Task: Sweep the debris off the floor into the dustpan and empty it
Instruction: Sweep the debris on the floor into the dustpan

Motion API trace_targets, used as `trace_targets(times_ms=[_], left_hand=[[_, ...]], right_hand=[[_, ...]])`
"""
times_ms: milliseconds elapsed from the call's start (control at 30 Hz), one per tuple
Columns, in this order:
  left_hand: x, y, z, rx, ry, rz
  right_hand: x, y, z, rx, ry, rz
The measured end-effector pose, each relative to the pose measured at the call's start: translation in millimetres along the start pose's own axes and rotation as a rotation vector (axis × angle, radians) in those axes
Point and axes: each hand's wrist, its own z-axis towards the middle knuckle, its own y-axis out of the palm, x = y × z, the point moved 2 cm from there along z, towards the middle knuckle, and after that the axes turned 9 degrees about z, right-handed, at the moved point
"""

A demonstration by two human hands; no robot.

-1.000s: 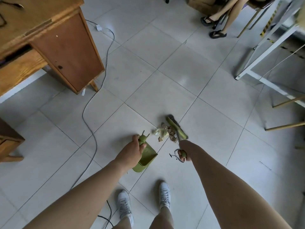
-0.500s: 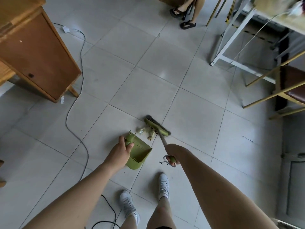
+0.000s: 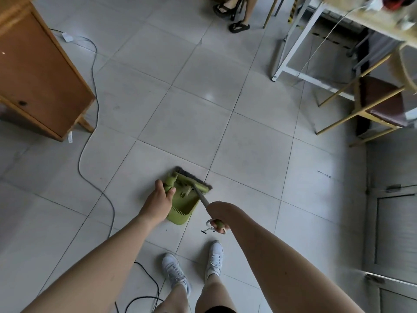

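Left hand (image 3: 160,199) grips the green plastic dustpan (image 3: 184,205), right hand (image 3: 217,214) the green-headed broom (image 3: 193,182) just ahead; tilting early could spill debris.

Green tools on pale grey tile

Olive-green dustpan (image 3: 184,207), matching green broom (image 3: 191,184) with dark bristles; white shoes (image 3: 174,273); orange-brown wooden cabinet (image 3: 40,75).

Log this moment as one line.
sweeping | left hand holds dustpan | right hand holds broom at dustpan mouth | debris in dustpan
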Motion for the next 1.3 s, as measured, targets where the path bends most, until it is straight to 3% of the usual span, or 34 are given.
trace_targets(times_ms=[233, 433, 633, 833, 1133, 1300], left_hand=[[1, -1, -5, -0.011, -0.021, 0.001], [2, -4, -13, -0.062, -0.042, -0.012], [-2, -6, -16, -0.042, -0.093, -0.035], [-5, -8, -22, -0.026, -0.103, -0.036], [-24, -12, -48, 0.025, -0.020, 0.096], [-41, -5, -61, 0.014, -0.019, 0.066]], right_hand=[[-2, -25, -20, -0.026, -0.052, -0.012], [-40, -68, -47, -0.002, -0.106, 0.289], [-59, -76, -62, 0.050, -0.125, 0.253], [-72, -81, -60, 0.000, -0.158, 0.299], [-45, -39, -23, 0.061, -0.123, 0.186], [-19, -21, -7, 0.100, -0.070, -0.039]])
